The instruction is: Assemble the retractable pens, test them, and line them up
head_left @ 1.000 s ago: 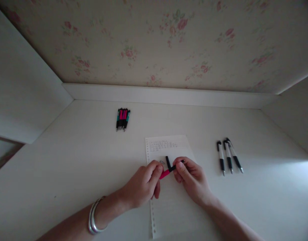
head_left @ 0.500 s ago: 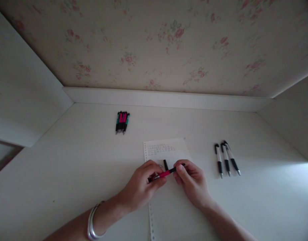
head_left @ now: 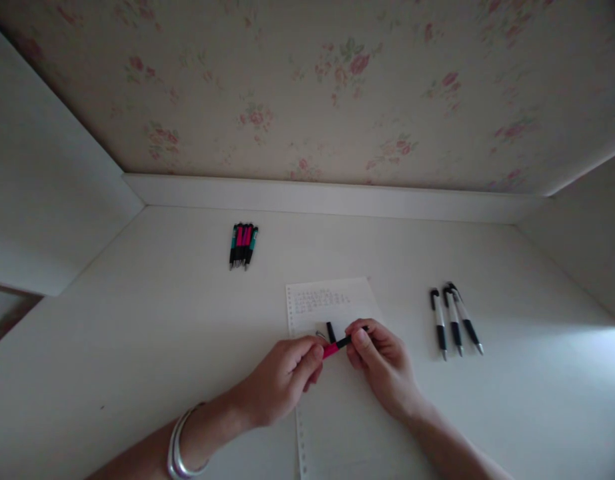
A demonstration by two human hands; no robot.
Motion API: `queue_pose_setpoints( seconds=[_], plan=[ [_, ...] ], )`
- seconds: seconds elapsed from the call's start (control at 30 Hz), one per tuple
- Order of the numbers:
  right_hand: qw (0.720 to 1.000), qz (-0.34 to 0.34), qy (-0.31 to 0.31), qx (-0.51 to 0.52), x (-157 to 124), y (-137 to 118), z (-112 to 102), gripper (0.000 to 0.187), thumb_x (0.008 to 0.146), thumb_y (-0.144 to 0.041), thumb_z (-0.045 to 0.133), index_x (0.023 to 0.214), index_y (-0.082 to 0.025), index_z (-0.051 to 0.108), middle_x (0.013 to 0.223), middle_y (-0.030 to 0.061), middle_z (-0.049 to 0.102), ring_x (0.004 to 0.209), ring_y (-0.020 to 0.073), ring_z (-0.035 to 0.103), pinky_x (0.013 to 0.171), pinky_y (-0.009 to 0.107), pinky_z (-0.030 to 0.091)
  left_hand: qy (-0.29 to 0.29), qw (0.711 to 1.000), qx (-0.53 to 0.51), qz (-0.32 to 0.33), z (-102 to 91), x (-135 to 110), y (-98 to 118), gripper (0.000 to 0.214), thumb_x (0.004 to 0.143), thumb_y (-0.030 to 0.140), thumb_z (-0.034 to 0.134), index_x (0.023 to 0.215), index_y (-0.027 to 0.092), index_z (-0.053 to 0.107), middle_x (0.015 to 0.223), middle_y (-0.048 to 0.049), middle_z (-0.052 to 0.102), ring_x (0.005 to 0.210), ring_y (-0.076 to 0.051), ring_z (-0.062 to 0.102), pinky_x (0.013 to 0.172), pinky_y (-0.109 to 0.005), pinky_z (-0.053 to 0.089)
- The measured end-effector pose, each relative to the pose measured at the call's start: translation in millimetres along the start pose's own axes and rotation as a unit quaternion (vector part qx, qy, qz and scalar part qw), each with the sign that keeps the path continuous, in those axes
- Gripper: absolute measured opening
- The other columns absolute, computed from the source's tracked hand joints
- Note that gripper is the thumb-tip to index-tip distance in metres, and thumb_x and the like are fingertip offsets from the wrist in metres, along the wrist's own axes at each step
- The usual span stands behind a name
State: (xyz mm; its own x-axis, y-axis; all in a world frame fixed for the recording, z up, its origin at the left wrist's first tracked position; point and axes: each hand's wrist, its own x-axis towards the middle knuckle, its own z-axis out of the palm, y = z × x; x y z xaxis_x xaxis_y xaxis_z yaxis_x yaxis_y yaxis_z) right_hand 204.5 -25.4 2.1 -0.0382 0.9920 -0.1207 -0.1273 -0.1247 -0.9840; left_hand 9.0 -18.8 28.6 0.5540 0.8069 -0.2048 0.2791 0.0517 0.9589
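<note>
Left hand (head_left: 286, 375) pinched the pink pen (head_left: 330, 351), right hand (head_left: 381, 363) its black end (head_left: 343, 342), presumably steadying it from both sides. Black tube (head_left: 329, 329) lay on paper (head_left: 337, 417), likely for easy reach.

White table (head_left: 162, 300) with paper sheet (head_left: 342, 427), colored pens (head_left: 244, 245), white pens (head_left: 454, 319)

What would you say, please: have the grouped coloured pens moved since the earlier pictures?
No: judged against the white strip along the wall, the grouped coloured pens show no visible shift either way.
</note>
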Motion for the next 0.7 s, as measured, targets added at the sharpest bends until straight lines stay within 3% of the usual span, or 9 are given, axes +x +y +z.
queue_pose_setpoints(
  seconds=[0.2, 0.4, 0.57, 0.63, 0.7],
  plan=[
    [1.0, 0.006, -0.004, -0.011, -2, -2, 0, 0.034, 0.091, -0.051, 0.063, 0.086, -0.018, 0.065, 0.057, -0.003, 0.051, 0.052, 0.0115, 0.043, 0.05, 0.025, 0.031, 0.02, 0.999, -0.039, -0.015, 3.1, 0, -5, 0.042, 0.105, 0.049, 0.028, 0.104, 0.018, 0.056, 0.063, 0.0042, 0.047, 0.057, -0.012, 0.044, 0.057, -0.024, 0.036],
    [1.0, 0.0, 0.007, -0.014, -1, -2, 1, 0.033, 0.09, -0.051, 0.063, 0.085, -0.018, 0.066, 0.055, -0.0027, 0.052, 0.051, 0.0115, 0.044, 0.049, 0.025, 0.033, 0.021, 0.994, -0.102, -0.037, 5.7, 1, -15, 0.044, 0.103, 0.055, 0.026, 0.104, 0.019, 0.051, 0.061, 0.0032, 0.056, 0.046, -0.011, 0.043, 0.047, -0.023, 0.033],
    [1.0, 0.001, 0.025, 0.001, 0, -4, 2, 0.032, 0.086, -0.05, 0.069, 0.082, -0.017, 0.066, 0.054, -0.0028, 0.055, 0.046, 0.0098, 0.044, 0.045, 0.023, 0.033, 0.072, 0.996, -0.033, 0.033, 6.2, 0, -16, 0.034, 0.089, 0.048, 0.066, 0.102, 0.018, 0.056, 0.085, -0.0018, 0.061, 0.067, -0.012, 0.05, 0.059, -0.023, 0.041],
    [1.0, 0.001, 0.022, -0.005, 0, -4, 2, 0.033, 0.086, -0.05, 0.069, 0.081, -0.017, 0.067, 0.055, -0.0017, 0.058, 0.045, 0.0095, 0.044, 0.044, 0.023, 0.033, 0.091, 0.995, 0.006, 0.026, 6.1, 0, -13, 0.025, 0.088, 0.039, 0.068, 0.1, 0.018, 0.059, 0.084, -0.0017, 0.061, 0.069, -0.013, 0.052, 0.062, -0.023, 0.042],
    [1.0, 0.002, 0.021, -0.012, 0, -3, 1, 0.034, 0.087, -0.05, 0.068, 0.082, -0.017, 0.067, 0.058, -0.0002, 0.061, 0.046, 0.0097, 0.045, 0.044, 0.023, 0.033, 0.094, 0.995, 0.021, 0.015, 5.5, 0, -9, 0.019, 0.094, 0.036, 0.058, 0.094, 0.018, 0.061, 0.079, -0.0012, 0.061, 0.068, -0.014, 0.053, 0.062, -0.024, 0.042]
  ],
)
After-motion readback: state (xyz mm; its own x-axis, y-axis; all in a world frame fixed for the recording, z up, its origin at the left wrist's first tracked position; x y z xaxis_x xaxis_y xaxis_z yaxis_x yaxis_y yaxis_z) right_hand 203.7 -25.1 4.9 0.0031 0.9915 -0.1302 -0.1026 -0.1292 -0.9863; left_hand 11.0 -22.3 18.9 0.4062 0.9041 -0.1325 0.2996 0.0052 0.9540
